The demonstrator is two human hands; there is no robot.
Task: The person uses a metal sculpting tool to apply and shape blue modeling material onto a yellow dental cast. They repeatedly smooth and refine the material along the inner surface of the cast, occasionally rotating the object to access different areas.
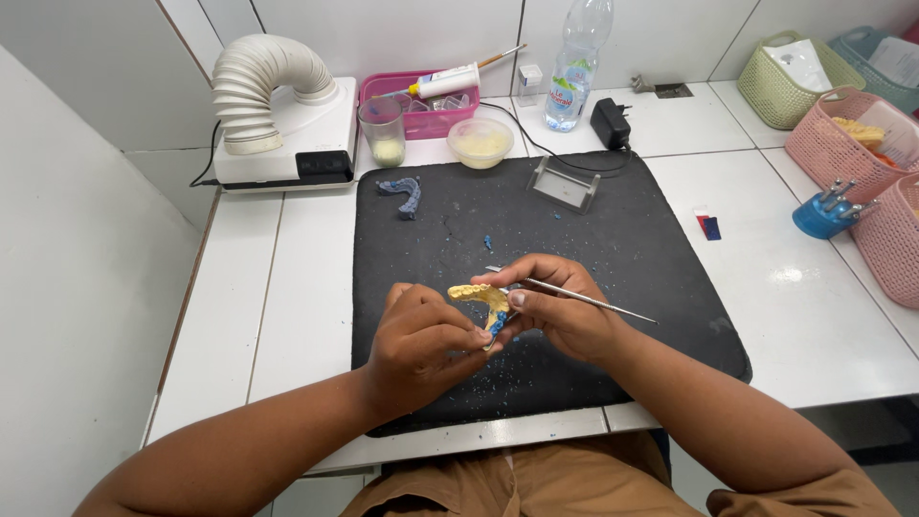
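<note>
- While poised over black mat (613,239): left hand (421,335) pinched yellow dental cast (481,297), fingers closed on it.
- Right hand (560,306) gripped thin metal tool (593,303), fingers clamped, tip at cast.
- Blue wax piece (402,191) lying far behind.

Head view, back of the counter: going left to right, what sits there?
White suction unit with ribbed hose → clear cup → pink tray → bowl of pale paste → plastic water bottle → black power adapter → green basket
</note>
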